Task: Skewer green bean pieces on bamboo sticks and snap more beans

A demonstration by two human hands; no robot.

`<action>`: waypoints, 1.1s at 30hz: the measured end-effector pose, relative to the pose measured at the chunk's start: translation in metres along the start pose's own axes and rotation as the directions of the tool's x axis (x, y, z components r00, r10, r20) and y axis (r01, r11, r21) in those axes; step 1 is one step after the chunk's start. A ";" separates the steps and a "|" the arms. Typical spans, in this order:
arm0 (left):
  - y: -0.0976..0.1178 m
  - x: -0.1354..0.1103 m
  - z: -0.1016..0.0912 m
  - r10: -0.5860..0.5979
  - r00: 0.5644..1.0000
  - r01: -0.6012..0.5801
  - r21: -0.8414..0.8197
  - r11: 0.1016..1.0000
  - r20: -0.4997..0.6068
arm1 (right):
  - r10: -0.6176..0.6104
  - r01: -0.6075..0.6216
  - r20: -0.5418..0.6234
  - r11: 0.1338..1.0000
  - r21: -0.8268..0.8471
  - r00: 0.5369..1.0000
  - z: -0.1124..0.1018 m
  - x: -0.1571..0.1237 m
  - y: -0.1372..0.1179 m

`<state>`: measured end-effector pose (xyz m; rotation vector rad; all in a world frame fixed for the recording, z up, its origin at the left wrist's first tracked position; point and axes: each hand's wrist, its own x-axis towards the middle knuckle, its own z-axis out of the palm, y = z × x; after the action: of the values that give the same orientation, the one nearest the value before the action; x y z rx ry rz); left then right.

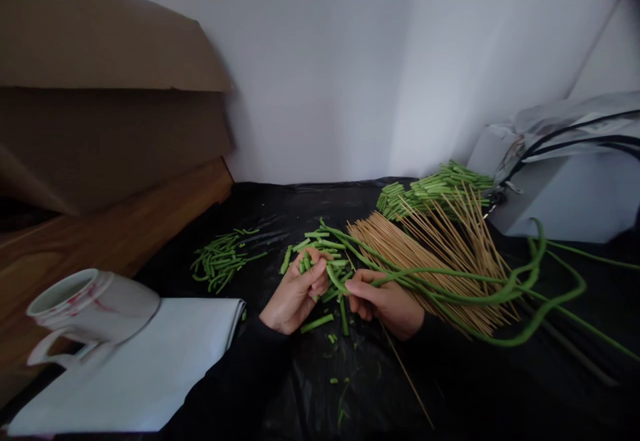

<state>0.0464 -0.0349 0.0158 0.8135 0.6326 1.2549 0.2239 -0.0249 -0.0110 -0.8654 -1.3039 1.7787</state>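
Observation:
My left hand [299, 289] is closed around several short cut pieces of long green bean [305, 262], their ends showing between thumb and fingers. Close to its right, my right hand [386, 300] pinches the near end of a green bean piece [336, 278] that slants toward the left hand. A thin wooden skewer [407, 374] runs out below my right hand; whether the fingers hold it I cannot tell. More cut bean pieces [317, 323] lie under and behind both hands. Uncut long beans [515, 288] stretch rightward from behind the right hand, across the skewers.
A bundle of wooden skewers [400, 248] lies at right, before a pile of cut beans [450, 184]. Thin bean pieces [220, 261] are heaped at left. A white mug [115, 304] lies sideways on white paper [165, 361]. Black plastic sheeting [310, 388] covers the surface.

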 end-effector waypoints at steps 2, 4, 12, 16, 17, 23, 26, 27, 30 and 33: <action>0.002 0.002 -0.002 0.001 0.999 -0.002 -0.024 1.000 -0.051 | 0.005 -0.005 -0.019 1.000 0.008 1.000 0.000 0.000 -0.001; 0.005 0.003 -0.004 -0.015 0.997 0.011 -0.048 0.999 -0.079 | 0.009 -0.007 -0.036 0.999 0.036 0.999 -0.002 0.000 -0.003; 0.005 0.000 -0.001 -0.208 0.978 0.204 0.108 0.973 0.023 | 0.010 -0.012 0.022 0.996 0.084 1.000 -0.006 0.000 -0.006; -0.004 -0.003 0.001 -0.241 0.970 0.196 0.486 0.852 0.032 | -0.019 0.020 -0.006 0.999 0.044 1.000 -0.007 0.001 -0.005; -0.005 -0.004 0.001 -0.243 0.969 0.185 0.545 0.818 0.036 | -0.022 0.023 -0.015 1.000 0.016 1.000 -0.007 0.001 -0.005; -0.004 -0.004 0.004 -0.159 0.983 0.049 0.700 0.713 0.092 | -0.008 0.007 -0.010 0.998 -0.063 1.000 -0.009 0.000 -0.006; -0.004 -0.005 0.003 -0.222 0.971 0.110 0.663 0.740 0.086 | -0.003 0.004 -0.026 0.999 0.046 1.000 -0.014 -0.001 -0.014; -0.004 -0.005 0.002 -0.230 0.969 0.119 0.644 0.756 0.090 | -0.005 0.010 -0.043 0.995 0.103 0.999 -0.017 -0.002 -0.018; -0.003 -0.004 -0.001 -0.223 0.969 0.124 0.566 0.815 0.109 | -0.028 0.055 -0.110 0.968 0.246 0.994 -0.026 -0.002 -0.031; -0.002 -0.002 -0.002 -0.205 0.974 0.139 0.459 0.877 0.099 | -0.072 0.116 -0.160 0.951 0.285 0.985 -0.032 0.000 -0.038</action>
<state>0.0460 -0.0372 0.0129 1.1934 0.8748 0.8832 0.2582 -0.0032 0.0174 -0.7386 -0.9402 1.7417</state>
